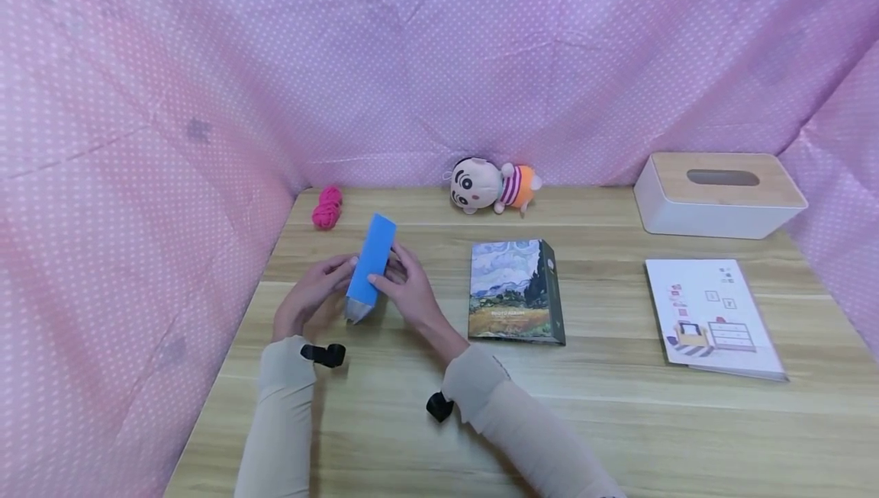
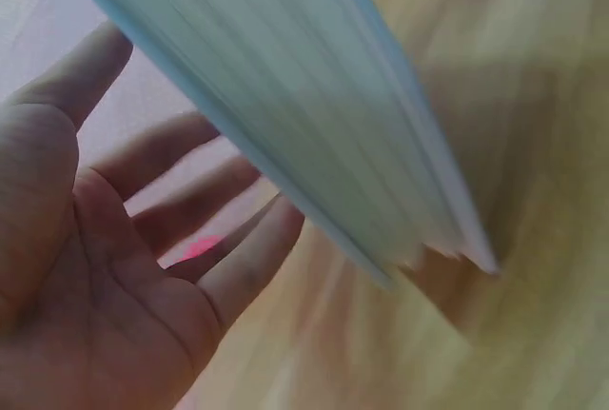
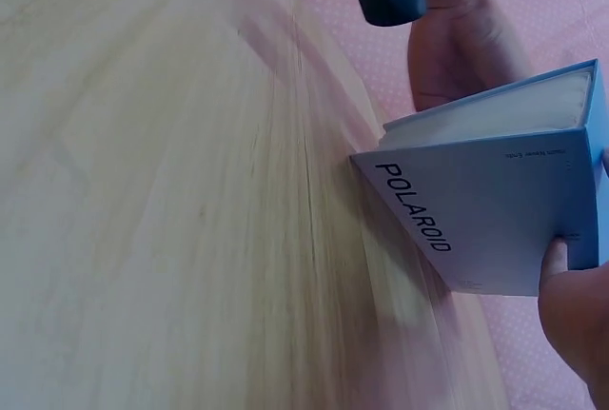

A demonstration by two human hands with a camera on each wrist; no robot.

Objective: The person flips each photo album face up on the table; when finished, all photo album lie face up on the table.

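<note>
Both hands at the book (image 1: 371,258), and it's up on edge to the left of the album (image 1: 510,290), blue spine on top, tilted, page ends towards the person! The right hand (image 1: 410,288) has the firmer hold: thumb on the cover close to the spine, fingers round the far end, pinching the book from the side nearest the album. And the left hand (image 1: 314,290), on the side away from the album, fingers spread and fairly straight, tips just touching the other cover; a light prop, no real clasp. Does the lower edge rest on the table (image 1: 604,406)? Can't tell for certain.

So the step in hand looks like steadying and handling the book, covers together. What does the next move call for? I'd say a sure right-hand pinch, the left palm coming in closer, and the spine kept level so the covers don't fall open.

Around the album: doll (image 1: 491,184) lying behind it, yarn (image 1: 326,208) behind and well to its left, booklet (image 1: 714,315) to its right, box (image 1: 707,217) behind and right.
</note>
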